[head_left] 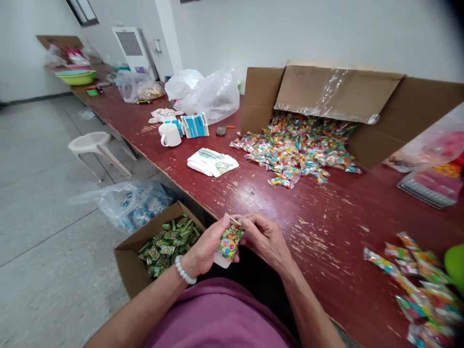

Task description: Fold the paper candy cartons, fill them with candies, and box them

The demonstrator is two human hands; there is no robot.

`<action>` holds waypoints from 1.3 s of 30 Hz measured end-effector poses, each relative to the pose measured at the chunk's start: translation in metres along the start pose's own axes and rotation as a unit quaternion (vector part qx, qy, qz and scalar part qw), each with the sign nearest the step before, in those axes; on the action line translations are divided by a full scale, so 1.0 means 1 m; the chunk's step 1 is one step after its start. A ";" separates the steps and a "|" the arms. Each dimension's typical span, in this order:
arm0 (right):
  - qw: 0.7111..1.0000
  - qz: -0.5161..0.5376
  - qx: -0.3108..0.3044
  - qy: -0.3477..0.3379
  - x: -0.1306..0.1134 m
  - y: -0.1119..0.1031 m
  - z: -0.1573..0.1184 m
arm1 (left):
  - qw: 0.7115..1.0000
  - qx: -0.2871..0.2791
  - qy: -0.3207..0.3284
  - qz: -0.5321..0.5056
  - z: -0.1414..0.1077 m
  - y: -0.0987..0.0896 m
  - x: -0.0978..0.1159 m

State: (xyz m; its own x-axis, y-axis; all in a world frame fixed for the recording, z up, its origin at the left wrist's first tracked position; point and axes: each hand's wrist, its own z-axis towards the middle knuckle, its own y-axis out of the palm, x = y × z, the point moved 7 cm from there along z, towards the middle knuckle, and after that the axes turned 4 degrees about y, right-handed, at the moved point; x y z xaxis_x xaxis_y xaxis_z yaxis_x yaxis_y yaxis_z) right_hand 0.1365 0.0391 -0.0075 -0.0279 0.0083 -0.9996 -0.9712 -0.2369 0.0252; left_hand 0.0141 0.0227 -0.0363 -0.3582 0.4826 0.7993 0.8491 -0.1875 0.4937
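A small green printed box (pixel 230 239) with a white flap at its lower end is held over the table's front edge. My left hand (pixel 212 244), a pale bead bracelet at its wrist, is wrapped round it from the left. At the box's top right edge, the fingers of my right hand (pixel 266 239) are bent and pressed on it. Beyond my hands lies a stack of flat printed cartons (pixel 212 162). Wrapped colourful candies (pixel 297 145) spill from a large cardboard box (pixel 333 92) on the table.
Below the table's left edge, an open carton (pixel 126 263) holds green packets, beside a plastic bag of blue packets (pixel 141 208). A white mug (pixel 169 135) stands on the red table (pixel 308 212). More candy packets (pixel 416 275) lie at right. A white stool (pixel 92 142) is at left.
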 end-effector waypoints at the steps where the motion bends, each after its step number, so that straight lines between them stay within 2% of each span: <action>1: 1.000 0.021 -0.001 0.014 0.002 0.000 0.001 | 1.000 0.008 0.000 0.006 0.001 -0.001 0.000; 3: 0.998 0.051 -0.008 0.040 0.005 0.001 0.005 | 1.000 0.019 -0.001 0.024 0.003 -0.001 0.000; 8: 0.997 0.025 0.011 0.066 -0.001 0.001 0.011 | 0.998 0.022 0.004 0.053 0.005 0.001 0.003; 13: 0.992 0.084 0.029 0.090 -0.004 -0.001 0.013 | 0.996 0.020 0.014 0.081 0.005 0.000 0.004; 19: 0.998 0.043 -0.026 0.024 -0.008 0.002 0.003 | 0.995 0.026 0.039 0.090 0.003 0.000 0.007; 22: 0.998 -0.050 0.015 -0.024 -0.012 -0.002 0.000 | 0.994 0.029 0.040 0.092 0.005 0.000 0.006; 24: 0.997 -0.056 0.045 -0.013 -0.008 -0.005 0.002 | 0.994 0.022 0.042 0.101 0.008 0.001 0.007; 28: 0.998 0.003 0.048 0.047 0.005 -0.009 0.010 | 0.989 -0.011 0.046 0.142 0.013 0.006 0.013; 31: 0.997 -0.039 0.059 0.029 -0.001 -0.015 0.012 | 0.985 -0.012 0.053 0.165 0.013 0.008 0.018; 33: 0.999 -0.040 0.031 0.016 -0.007 -0.015 0.011 | 0.984 -0.005 0.050 0.168 0.012 0.008 0.019; 36: 0.999 -0.015 -0.046 0.012 -0.010 -0.007 0.007 | 0.987 0.008 0.051 0.150 0.014 0.007 0.017; 37: 0.998 -0.027 -0.050 -0.001 -0.011 -0.005 0.005 | 0.989 0.015 0.049 0.138 0.015 0.006 0.015; 39: 0.994 -0.092 -0.018 -0.051 -0.011 -0.002 0.004 | 0.992 0.037 0.043 0.111 0.020 0.002 0.010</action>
State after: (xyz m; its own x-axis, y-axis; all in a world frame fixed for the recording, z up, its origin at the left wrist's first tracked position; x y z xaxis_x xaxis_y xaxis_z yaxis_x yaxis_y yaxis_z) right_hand 0.1383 0.0432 0.0037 0.1231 0.1523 -0.9806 -0.9530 -0.2576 -0.1596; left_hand 0.0201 0.0436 -0.0343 -0.1885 0.3603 0.9136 0.9361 -0.2154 0.2781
